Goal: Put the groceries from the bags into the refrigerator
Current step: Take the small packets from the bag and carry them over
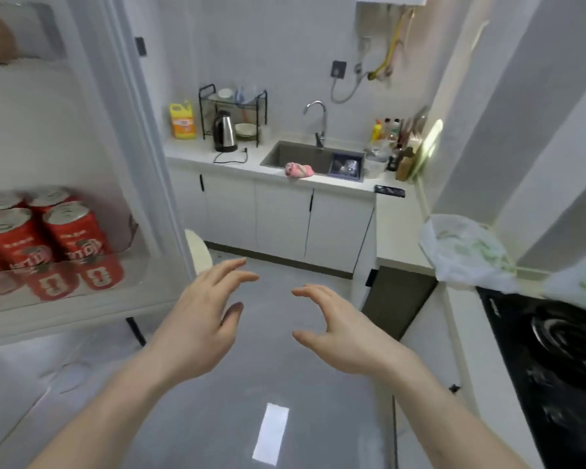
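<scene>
Both hands are hanging empty over the grey floor, the left hand (205, 311) and right hand (335, 324) with fingers spread and loosely curved, gripping nothing. At near left, red cans (44, 231) are sitting in the open refrigerator (92, 137). Farther right, two plastic bags (464, 252) are resting beside the stove (555, 360). I judge this a between-items moment, calling for a reach right into a bag.

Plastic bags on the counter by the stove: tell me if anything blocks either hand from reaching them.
Nothing visible does. The right hand and left hand hover empty over bare floor, and the plastic bags sit at the right beside the stove with open space between.
</scene>
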### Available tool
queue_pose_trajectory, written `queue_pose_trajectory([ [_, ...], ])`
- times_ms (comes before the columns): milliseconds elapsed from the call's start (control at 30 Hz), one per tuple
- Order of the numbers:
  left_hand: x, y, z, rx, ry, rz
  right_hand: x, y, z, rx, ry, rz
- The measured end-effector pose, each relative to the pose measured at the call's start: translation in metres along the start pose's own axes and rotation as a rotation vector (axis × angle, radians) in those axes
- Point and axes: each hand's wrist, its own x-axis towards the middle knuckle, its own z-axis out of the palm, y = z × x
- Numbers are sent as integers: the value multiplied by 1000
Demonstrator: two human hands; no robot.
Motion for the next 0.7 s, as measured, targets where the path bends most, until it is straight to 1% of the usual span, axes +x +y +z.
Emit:
queue_pose_trajectory([
  [167, 80, 41, 48, -38, -159, 216, -27, 55, -30, 63, 214, 204],
  [367, 165, 93, 104, -102, -359, 467, -58, 100, -62, 155, 419, 457],
  [433, 181, 108, 118, -115, -383, 530, -67, 110, -68, 153, 461, 510],
  [567, 211, 149, 157, -142, -490, 694, -95, 130, -75, 152, 585, 655],
  [700, 229, 195, 195, -154, -592, 810, -130, 155, -83, 162, 685, 793],
])
